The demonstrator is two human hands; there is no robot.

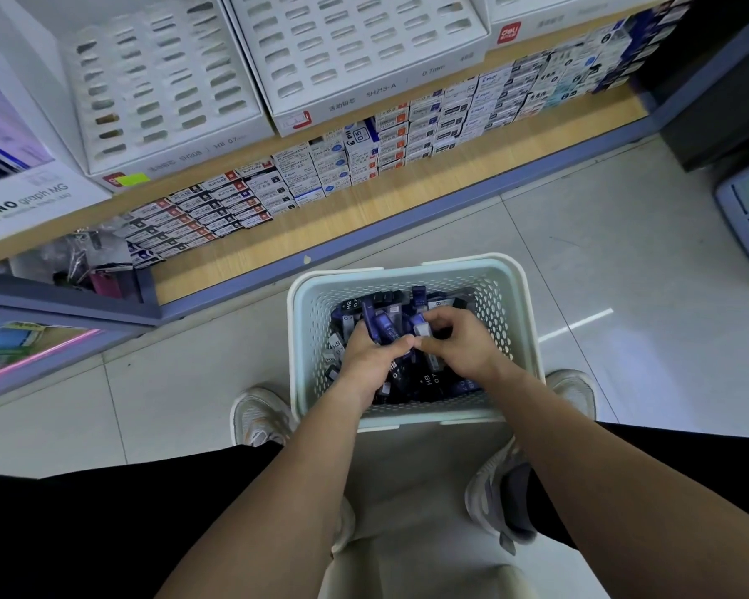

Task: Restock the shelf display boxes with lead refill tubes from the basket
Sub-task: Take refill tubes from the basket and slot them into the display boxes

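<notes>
Lead refill tubes are piled loose in the white perforated basket, which sits on the tile floor between both shoes. Left hand is inside, fingers curled round a bunch of blue tubes. Right hand is beside it, thumbs nearly touching, pinching one clear-capped tube. Both forearms cross the near rim. The shelf lip lies just past the far rim. Slotted display boxes sit further back on the shelf. There is open tile to the right.
</notes>
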